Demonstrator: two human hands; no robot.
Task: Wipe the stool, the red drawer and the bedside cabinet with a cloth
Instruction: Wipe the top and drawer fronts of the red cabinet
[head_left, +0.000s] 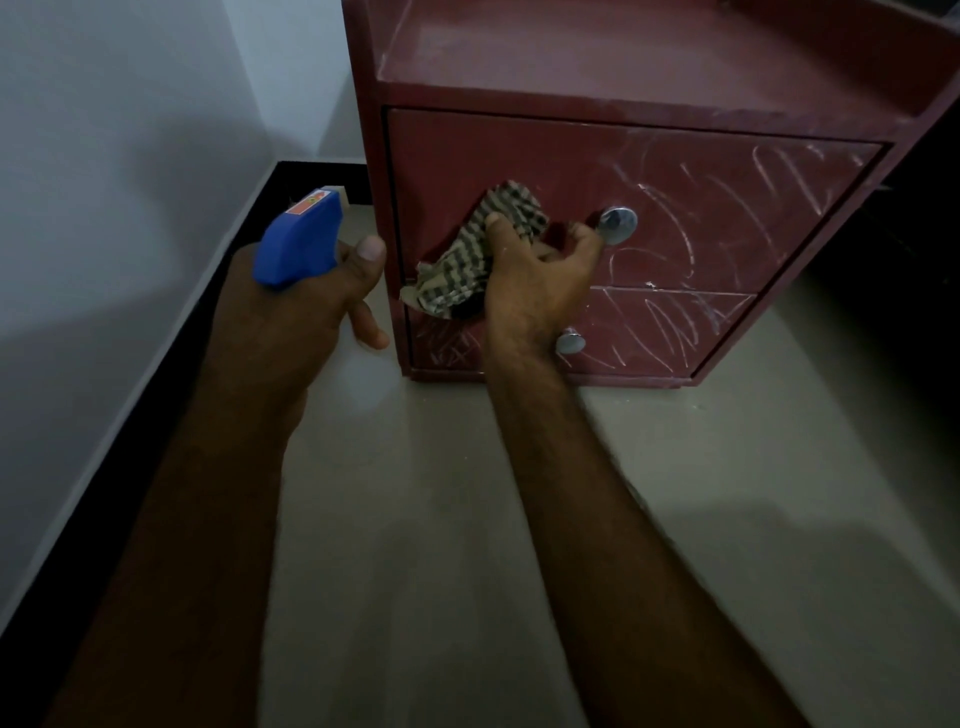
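Head view: the red bedside cabinet (649, 52) stands on a pale floor (441, 519), close to a white wall (104, 156) edged with a black skirting (156, 389). The right grip (540, 280), a bare hand, has its thumb and curled fingers closed round a bunched checked cloth (483, 244) and holds it against the front of the upper red drawer (727, 197), left of centre. Its fingertips lie just beside the round metal upper knob (617, 224); whether they touch it I cannot tell. The wrist partly covers the lower knob (570, 343) on the lower drawer (665, 332). White scribbled marks cross both drawer fronts, mostly to the right of the cloth. The left grip (306, 306), also bare, is wrapped round the neck of a spray bottle (298, 239), whose blue head alone shows. It hangs above the floor just left of the cabinet's front corner, apart from it.
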